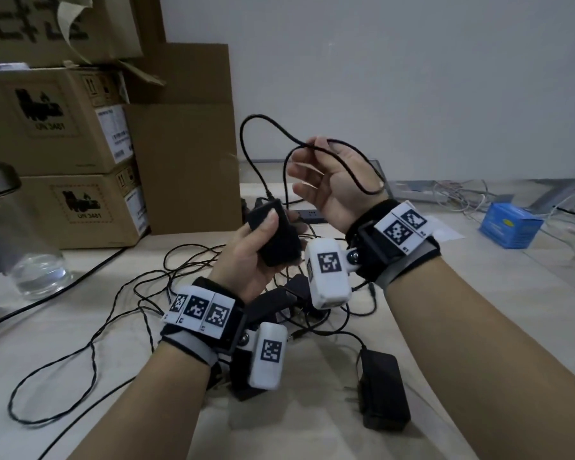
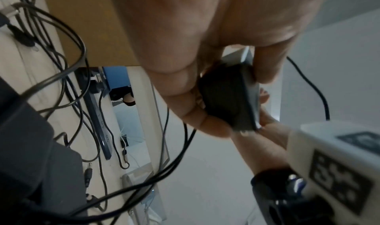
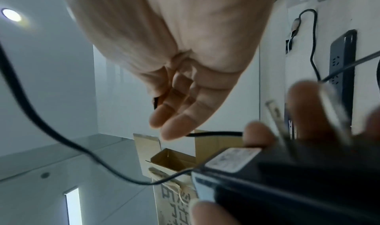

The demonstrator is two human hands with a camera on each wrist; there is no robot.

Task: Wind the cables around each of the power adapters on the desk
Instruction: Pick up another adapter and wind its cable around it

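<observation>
- Left hand point(image 1: 249, 257) clamped on adapter point(image 1: 274, 237), lifted above the surface mid-area; rigid, light block, best held by its flat sides.
- Right hand point(image 1: 332, 184) pinches cable point(image 1: 263, 167); thin, limp, springy, likely slips unless kept taut.
- More adapters point(image 1: 384, 390) lie near front edge.

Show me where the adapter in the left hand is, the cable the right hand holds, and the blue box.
held adapter point(image 1: 276, 237), head view, on its dark front face.
cable point(image 1: 246, 151), head view, on the raised loop's left side.
blue box point(image 1: 508, 224), head view, on its front face.
</observation>
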